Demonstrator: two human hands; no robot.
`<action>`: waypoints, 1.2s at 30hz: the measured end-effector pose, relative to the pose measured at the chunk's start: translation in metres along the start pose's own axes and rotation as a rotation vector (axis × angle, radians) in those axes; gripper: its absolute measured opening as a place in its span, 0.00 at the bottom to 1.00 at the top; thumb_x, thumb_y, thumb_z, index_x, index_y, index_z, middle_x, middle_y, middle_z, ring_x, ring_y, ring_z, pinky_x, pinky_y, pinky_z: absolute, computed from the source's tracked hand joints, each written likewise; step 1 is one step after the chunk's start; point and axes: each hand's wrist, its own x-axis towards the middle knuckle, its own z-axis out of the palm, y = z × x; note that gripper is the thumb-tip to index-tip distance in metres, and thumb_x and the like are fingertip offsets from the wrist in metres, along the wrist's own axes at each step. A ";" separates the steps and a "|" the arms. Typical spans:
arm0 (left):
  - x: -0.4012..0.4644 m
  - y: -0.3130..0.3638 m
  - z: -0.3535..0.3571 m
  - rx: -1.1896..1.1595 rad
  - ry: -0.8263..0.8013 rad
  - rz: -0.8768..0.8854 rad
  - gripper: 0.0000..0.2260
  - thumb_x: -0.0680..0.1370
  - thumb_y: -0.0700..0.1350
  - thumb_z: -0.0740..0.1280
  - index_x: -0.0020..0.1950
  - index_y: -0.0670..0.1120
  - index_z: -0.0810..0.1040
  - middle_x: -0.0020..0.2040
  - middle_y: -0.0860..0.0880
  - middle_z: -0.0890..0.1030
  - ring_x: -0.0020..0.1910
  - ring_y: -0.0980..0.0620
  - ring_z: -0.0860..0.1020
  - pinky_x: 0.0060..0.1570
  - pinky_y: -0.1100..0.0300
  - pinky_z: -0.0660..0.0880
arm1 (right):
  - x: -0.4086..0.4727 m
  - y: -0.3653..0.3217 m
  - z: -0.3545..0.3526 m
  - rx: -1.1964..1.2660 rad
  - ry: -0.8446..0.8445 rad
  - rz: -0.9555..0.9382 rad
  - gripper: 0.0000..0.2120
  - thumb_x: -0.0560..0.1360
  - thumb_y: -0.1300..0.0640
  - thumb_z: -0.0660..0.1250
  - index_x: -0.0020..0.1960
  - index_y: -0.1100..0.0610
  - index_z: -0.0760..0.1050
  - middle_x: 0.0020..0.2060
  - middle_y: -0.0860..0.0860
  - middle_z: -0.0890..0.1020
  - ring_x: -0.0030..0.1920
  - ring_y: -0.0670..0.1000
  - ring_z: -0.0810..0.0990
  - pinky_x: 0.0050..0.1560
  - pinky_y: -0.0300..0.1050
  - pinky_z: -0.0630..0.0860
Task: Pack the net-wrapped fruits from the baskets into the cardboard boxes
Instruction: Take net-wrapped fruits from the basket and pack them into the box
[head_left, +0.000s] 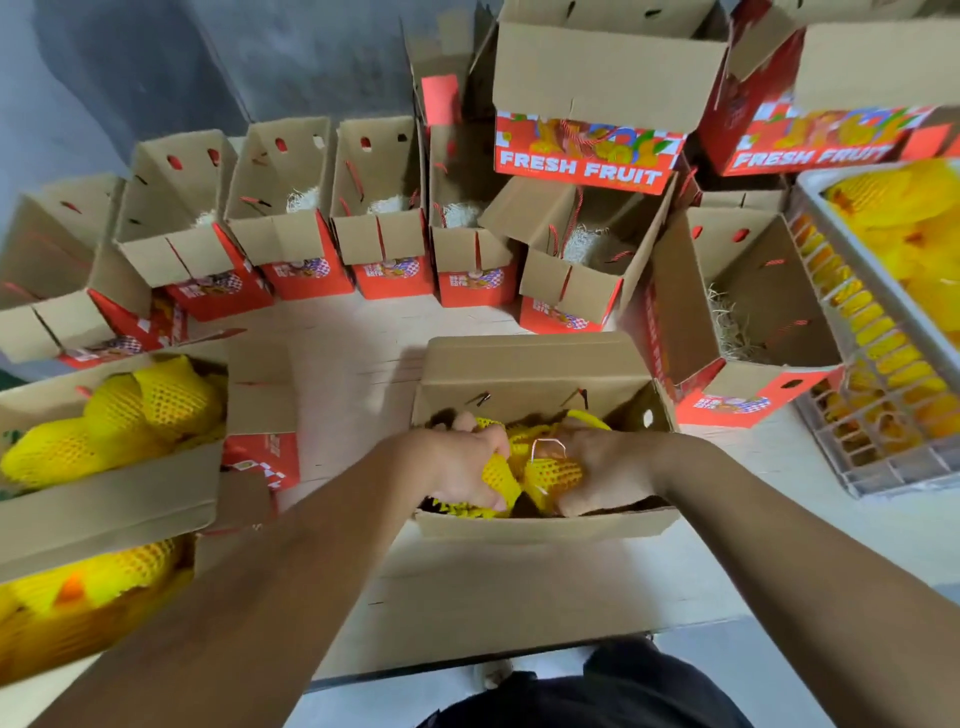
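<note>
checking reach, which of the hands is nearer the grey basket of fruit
Right. The right hand is in the middle box on the side toward the grey basket; the left hand sits farther away.

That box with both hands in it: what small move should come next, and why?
Probably let go and lift both hands out. The left hand and right hand are pressing yellow net-wrapped fruits down inside the open cardboard box, which already looks full.

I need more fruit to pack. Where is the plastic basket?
In the head view the grey plastic basket sits at the far right edge, full of yellow net-wrapped fruits, right beside an open cardboard box lined with straw.
</note>
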 end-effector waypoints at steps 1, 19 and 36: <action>0.001 0.001 0.001 0.001 0.020 0.002 0.33 0.74 0.62 0.74 0.74 0.57 0.63 0.67 0.47 0.62 0.68 0.41 0.66 0.67 0.47 0.70 | -0.001 -0.001 0.001 0.056 -0.018 0.024 0.29 0.69 0.38 0.67 0.67 0.44 0.70 0.65 0.46 0.69 0.64 0.53 0.74 0.62 0.48 0.72; 0.010 0.021 0.021 0.331 0.180 -0.028 0.33 0.79 0.55 0.71 0.76 0.46 0.59 0.72 0.42 0.64 0.71 0.40 0.64 0.69 0.48 0.65 | 0.015 0.007 0.017 0.262 0.059 0.093 0.45 0.71 0.42 0.72 0.76 0.34 0.44 0.54 0.50 0.80 0.54 0.58 0.81 0.55 0.52 0.80; 0.002 0.078 -0.033 -0.117 0.479 0.153 0.04 0.81 0.52 0.64 0.52 0.54 0.78 0.55 0.52 0.82 0.58 0.46 0.79 0.53 0.52 0.76 | -0.020 0.035 0.020 0.256 0.591 -0.114 0.22 0.78 0.58 0.68 0.70 0.52 0.68 0.48 0.51 0.80 0.48 0.53 0.79 0.52 0.48 0.76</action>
